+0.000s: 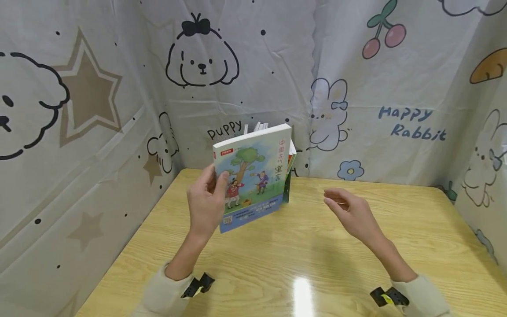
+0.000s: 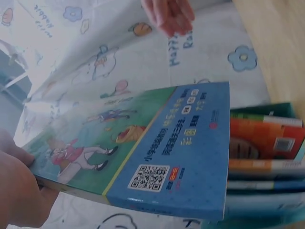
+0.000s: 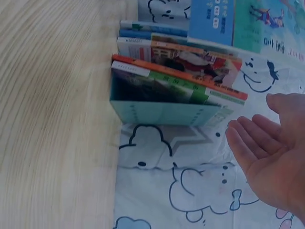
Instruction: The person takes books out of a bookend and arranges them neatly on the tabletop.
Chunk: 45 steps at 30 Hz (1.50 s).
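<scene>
book [image 1: 255, 178] | left hand [image 1: 207, 202] grips its side edge | right hand [image 1: 351, 215] apart, fingers loosely extended

The book [image 1: 255, 176] reads "中国古代寓言" on its cover; the curtain [image 1: 273, 97] reads "Puppy" behind the book, "Happy Rabbit" to its right

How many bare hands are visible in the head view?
2: the left hand grips a blue-and-green paperback book; the right hand, empty, is farther right, over the yellow wooden table.
</scene>
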Motion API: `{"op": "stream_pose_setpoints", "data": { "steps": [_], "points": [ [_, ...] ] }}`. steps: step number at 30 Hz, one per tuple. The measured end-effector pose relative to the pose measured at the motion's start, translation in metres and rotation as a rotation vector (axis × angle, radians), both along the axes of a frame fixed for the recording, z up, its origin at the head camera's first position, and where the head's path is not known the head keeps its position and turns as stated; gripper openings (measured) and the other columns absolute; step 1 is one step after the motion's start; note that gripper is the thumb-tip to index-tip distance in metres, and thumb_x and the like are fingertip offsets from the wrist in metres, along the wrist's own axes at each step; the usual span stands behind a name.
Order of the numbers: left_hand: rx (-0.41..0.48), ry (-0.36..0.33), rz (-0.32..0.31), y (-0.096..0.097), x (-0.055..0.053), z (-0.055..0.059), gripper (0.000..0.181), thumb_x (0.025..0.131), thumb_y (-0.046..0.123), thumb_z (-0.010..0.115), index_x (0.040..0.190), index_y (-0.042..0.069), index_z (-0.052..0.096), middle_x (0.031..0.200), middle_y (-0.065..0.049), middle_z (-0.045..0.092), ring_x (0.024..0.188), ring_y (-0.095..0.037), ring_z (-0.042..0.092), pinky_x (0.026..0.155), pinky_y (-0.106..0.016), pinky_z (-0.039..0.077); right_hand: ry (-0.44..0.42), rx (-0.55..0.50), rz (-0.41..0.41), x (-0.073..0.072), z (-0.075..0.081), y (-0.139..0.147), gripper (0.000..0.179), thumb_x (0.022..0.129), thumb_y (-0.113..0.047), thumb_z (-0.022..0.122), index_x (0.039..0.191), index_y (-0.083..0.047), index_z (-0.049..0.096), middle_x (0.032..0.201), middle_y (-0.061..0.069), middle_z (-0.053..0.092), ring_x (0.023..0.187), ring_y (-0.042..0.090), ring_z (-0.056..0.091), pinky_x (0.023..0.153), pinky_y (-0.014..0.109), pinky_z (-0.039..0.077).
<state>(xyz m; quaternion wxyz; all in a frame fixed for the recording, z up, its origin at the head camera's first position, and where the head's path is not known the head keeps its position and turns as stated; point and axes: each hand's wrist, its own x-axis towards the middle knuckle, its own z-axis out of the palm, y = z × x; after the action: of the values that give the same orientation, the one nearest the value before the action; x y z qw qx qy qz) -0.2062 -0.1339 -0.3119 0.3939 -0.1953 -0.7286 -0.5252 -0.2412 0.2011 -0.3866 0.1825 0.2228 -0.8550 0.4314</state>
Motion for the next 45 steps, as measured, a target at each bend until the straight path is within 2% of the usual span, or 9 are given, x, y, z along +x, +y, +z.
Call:
{"op": "stream_pose_setpoints", "data": {
  "steps": [4,8,12,16,21,31,38,41,45],
  "points": [
    [0.038,-0.106,-0.123,0.014,0.002,-0.005,0.027,0.1,0.004,0.06,0.125,-0.006,0.064,0.104,-0.019,0.072,0.081,-0.028,0.072,0.063,-0.026,0.058,-0.081,-0.063,0.055,0.004,0.005,-0.008,0.034,0.101,-0.015,0.061,0.132,0.0,0.061,0.123,0.015,0.067,0.11,0.027,0.065,0.087,0.016,0.05],
    [0.045,-0.187,-0.222,0.026,0.004,-0.009,0.029,0.101,0.006,0.059,0.128,-0.005,0.062,0.109,-0.018,0.072,0.085,-0.027,0.072,0.066,-0.032,0.06,-0.166,-0.121,0.121,0.006,0.008,-0.017,0.041,0.102,-0.017,0.06,0.139,0.001,0.054,0.131,0.018,0.062,0.12,0.031,0.06,0.094,0.032,0.052],
    [0.053,-0.237,-0.291,0.031,0.004,-0.011,0.029,0.101,0.004,0.059,0.128,-0.006,0.061,0.108,-0.018,0.072,0.085,-0.025,0.072,0.067,-0.032,0.06,-0.185,-0.15,0.196,0.005,0.008,-0.025,0.043,0.103,-0.014,0.058,0.143,0.0,0.05,0.131,0.018,0.062,0.117,0.032,0.061,0.093,0.043,0.053],
    [0.073,-0.25,-0.297,0.031,0.005,-0.013,0.028,0.099,0.0,0.059,0.126,-0.006,0.063,0.104,-0.017,0.072,0.081,-0.021,0.07,0.065,-0.027,0.058,-0.193,-0.184,0.262,0.005,0.006,-0.03,0.039,0.104,-0.012,0.055,0.141,0.002,0.052,0.123,0.017,0.066,0.104,0.026,0.068,0.085,0.038,0.056],
    [0.092,-0.301,-0.326,0.034,0.003,-0.019,0.028,0.101,0.006,0.059,0.126,-0.005,0.063,0.106,-0.016,0.072,0.08,-0.02,0.069,0.066,-0.027,0.057,-0.196,-0.219,0.245,0.008,0.005,-0.022,0.03,0.103,-0.009,0.056,0.13,0.003,0.06,0.113,0.015,0.07,0.092,0.018,0.07,0.077,0.031,0.057],
    [0.144,-0.36,-0.325,0.041,-0.013,-0.035,0.026,0.1,0.005,0.061,0.123,-0.005,0.066,0.106,-0.018,0.072,0.083,-0.023,0.071,0.069,-0.03,0.059,-0.192,-0.226,0.211,0.011,0.002,-0.009,0.027,0.101,-0.009,0.06,0.123,0.004,0.067,0.109,0.015,0.072,0.088,0.017,0.07,0.074,0.033,0.059],
    [0.142,-0.436,-0.31,0.045,-0.025,-0.039,0.03,0.097,0.009,0.067,0.124,-0.004,0.066,0.107,-0.017,0.072,0.09,-0.024,0.072,0.074,-0.029,0.059,-0.233,-0.274,0.246,0.015,-0.004,0.001,0.03,0.103,-0.009,0.057,0.127,0.007,0.063,0.112,0.02,0.07,0.092,0.019,0.072,0.074,0.035,0.06],
    [0.128,-0.41,-0.299,0.044,-0.033,-0.041,0.028,0.097,0.009,0.067,0.122,-0.004,0.068,0.106,-0.017,0.073,0.091,-0.024,0.072,0.077,-0.031,0.059,-0.264,-0.293,0.236,0.017,-0.006,0.007,0.031,0.103,-0.01,0.057,0.127,0.008,0.063,0.112,0.02,0.07,0.091,0.02,0.072,0.073,0.036,0.06],
    [0.153,-0.301,-0.299,0.036,-0.046,-0.042,0.023,0.098,0.006,0.064,0.115,-0.008,0.069,0.103,-0.019,0.073,0.091,-0.026,0.072,0.079,-0.035,0.058,-0.297,-0.312,0.214,0.019,-0.008,0.018,0.032,0.103,-0.009,0.057,0.128,0.011,0.061,0.112,0.024,0.069,0.089,0.019,0.073,0.071,0.036,0.06]
  ]
}}
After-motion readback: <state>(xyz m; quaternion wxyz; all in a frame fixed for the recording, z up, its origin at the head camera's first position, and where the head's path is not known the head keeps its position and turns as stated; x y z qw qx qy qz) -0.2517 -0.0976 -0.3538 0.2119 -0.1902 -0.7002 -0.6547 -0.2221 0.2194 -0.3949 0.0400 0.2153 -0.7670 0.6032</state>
